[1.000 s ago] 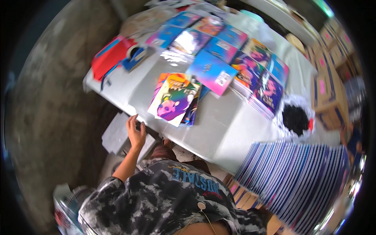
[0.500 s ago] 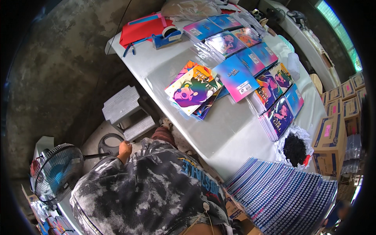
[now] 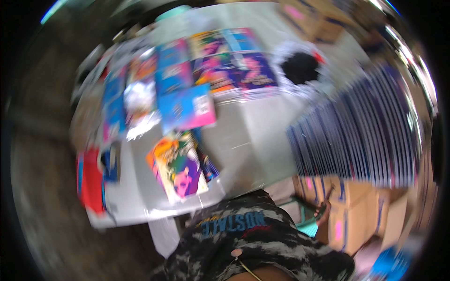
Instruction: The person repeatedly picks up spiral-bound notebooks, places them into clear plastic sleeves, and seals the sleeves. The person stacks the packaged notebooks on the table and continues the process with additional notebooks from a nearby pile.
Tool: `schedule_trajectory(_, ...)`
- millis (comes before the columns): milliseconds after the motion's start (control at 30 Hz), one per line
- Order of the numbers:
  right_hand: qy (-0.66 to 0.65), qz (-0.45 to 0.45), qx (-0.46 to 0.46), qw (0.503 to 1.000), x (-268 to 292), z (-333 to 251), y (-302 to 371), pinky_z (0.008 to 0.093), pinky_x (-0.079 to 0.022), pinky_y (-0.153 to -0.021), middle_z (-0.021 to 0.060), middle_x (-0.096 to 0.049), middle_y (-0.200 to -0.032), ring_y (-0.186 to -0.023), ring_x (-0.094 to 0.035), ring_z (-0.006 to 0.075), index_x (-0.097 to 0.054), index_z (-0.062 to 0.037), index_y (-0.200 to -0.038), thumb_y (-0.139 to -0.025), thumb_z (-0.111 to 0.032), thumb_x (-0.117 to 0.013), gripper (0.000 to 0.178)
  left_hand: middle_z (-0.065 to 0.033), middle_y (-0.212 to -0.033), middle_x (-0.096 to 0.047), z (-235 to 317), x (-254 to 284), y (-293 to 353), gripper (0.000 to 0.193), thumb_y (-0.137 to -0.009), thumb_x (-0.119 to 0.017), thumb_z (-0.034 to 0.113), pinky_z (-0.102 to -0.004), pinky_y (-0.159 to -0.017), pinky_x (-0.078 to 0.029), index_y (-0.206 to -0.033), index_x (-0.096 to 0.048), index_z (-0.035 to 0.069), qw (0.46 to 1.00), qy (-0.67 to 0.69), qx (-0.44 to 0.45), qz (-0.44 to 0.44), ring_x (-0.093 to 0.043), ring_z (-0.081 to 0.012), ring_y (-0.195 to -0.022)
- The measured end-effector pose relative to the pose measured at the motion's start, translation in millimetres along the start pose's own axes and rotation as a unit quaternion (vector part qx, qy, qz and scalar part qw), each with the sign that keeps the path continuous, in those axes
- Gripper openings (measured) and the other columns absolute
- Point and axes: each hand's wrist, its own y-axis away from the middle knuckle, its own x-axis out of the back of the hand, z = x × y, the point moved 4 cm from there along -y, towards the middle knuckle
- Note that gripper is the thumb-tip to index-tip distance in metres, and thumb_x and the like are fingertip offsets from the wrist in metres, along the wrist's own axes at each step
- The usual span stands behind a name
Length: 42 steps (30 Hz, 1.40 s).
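Observation:
The view is smeared by motion. My right hand (image 3: 323, 211) hangs low to the right of my body, beside brown cardboard boxes and close to a green and teal object (image 3: 307, 227) that I cannot make out. Its fingers are too blurred to read. My left hand is out of view. On the white table in front of me lies a small fanned pile of spiral notebooks (image 3: 180, 175), with a colourful cartoon cover on top. Behind it, a blue and pink notebook (image 3: 187, 110) overlaps rows of stacked notebooks (image 3: 213, 72).
A long row of spiral-bound notebooks (image 3: 356, 136) covers the table's right end. Black material in a white bag (image 3: 300, 68) sits behind it. A red folder (image 3: 90, 180) and a blue tape dispenser (image 3: 110, 164) lie at the left. Cardboard boxes (image 3: 356, 220) stand below at right.
My view and body have turned to the right, so the table now spans the front. The left hand has left view, along with the fan and grey stool; the right hand has appeared.

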Motion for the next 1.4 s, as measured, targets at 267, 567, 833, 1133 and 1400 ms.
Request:
schedule_trajectory(267, 0.314, -0.086, -0.089, 0.941, 44, 273, 128, 0.0311, -0.043, -0.071, 0.0055, -0.059, -0.084, -0.074, -0.054, 0.0187, -0.065, -0.0142, -0.094, -0.074, -0.042, -0.063, 0.034, -0.0196, -0.108, -0.056, 94, 127, -98, 0.05, -0.072, -0.066, 0.029, -0.0399, -0.085, -0.042, -0.113, -0.055, 0.003, 0.984, -0.123, -0.121, -0.032, -0.053, -0.0329, -0.101)
schedule_trajectory(567, 0.329, -0.223, 0.036, 0.917, -68, 149, 237, 0.0295, -0.04, -0.083, 0.0083, -0.06, -0.096, -0.089, -0.052, 0.0167, -0.058, 0.0032, -0.107, -0.077, -0.034, -0.064, 0.048, -0.021, -0.115, -0.051, 159, 167, -71, 0.061, -0.07, -0.07, 0.035, -0.0427, -0.089, -0.039, -0.118, -0.05, 0.002, 0.973, -0.112, -0.195, -0.056, -0.047, -0.0361, -0.107)
schedule_trajectory(833, 0.522, -0.46, 0.403, 0.595, -334, 35, 284, 0.0373, -0.04, -0.093, 0.0213, -0.05, -0.117, -0.11, -0.049, 0.0328, -0.039, 0.0013, -0.126, -0.057, -0.041, -0.076, 0.089, -0.0223, -0.122, -0.046, 269, 269, 74, 0.072, -0.068, -0.074, 0.04, -0.0452, -0.093, -0.036, -0.123, -0.046, 0.001, 0.819, -0.093, -0.561, 0.084, -0.041, -0.0391, -0.113)
schedule_trajectory(1133, 0.484, -0.706, 0.492, 0.16, -542, 187, 432, 0.0442, -0.043, -0.081, 0.0174, -0.061, -0.093, -0.092, -0.058, 0.0339, -0.059, -0.0022, -0.103, -0.058, -0.044, -0.073, 0.063, -0.0228, -0.101, -0.059, 256, 256, 20, 0.098, -0.057, -0.078, 0.049, -0.0473, -0.072, -0.048, -0.13, -0.035, 0.0, 0.889, -0.144, -0.435, -0.023, -0.059, -0.0405, -0.089)
schedule_trajectory(1400, 0.309, -0.645, 0.608, 0.346, -576, 149, 421, 0.0468, -0.036, -0.09, 0.0188, -0.048, -0.119, -0.111, -0.044, 0.0372, -0.039, -0.004, -0.129, -0.068, -0.043, -0.07, 0.079, -0.022, -0.096, -0.061, 232, 354, -33, 0.085, -0.061, -0.073, 0.053, -0.0464, -0.072, -0.049, -0.12, -0.044, -0.001, 0.855, -0.069, -0.412, 0.309, -0.06, -0.0387, -0.087)
